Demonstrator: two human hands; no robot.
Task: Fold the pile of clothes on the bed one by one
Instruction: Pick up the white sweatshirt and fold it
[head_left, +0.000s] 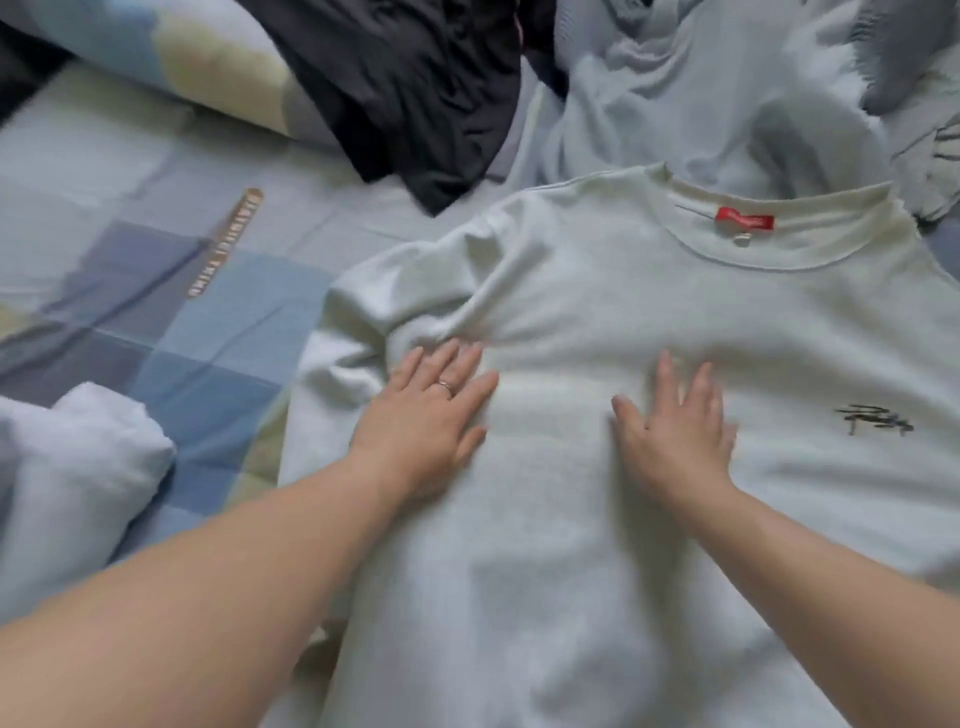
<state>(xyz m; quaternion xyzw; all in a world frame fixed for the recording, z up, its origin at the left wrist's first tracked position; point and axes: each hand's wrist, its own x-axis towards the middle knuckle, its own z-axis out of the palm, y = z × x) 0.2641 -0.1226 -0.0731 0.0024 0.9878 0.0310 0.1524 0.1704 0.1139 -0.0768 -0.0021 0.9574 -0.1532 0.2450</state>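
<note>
Both hands lie flat on a pale sweatshirt (597, 519) spread front-up across the bed (156, 291). Her left hand (426, 410), a ring (445, 387) on one finger, presses palm-down with fingers straight near the bunched sleeve; the right hand (675, 421) rests beside it on the chest, fingers splayed, gripping nothing. A red label (744, 221) shows inside the collar and a small dark logo (875, 418) sits on the chest. Beyond the collar lie a dark garment (415, 93) and pale blue clothes (701, 88); a folded white piece (78, 467) sits at the left.
</note>
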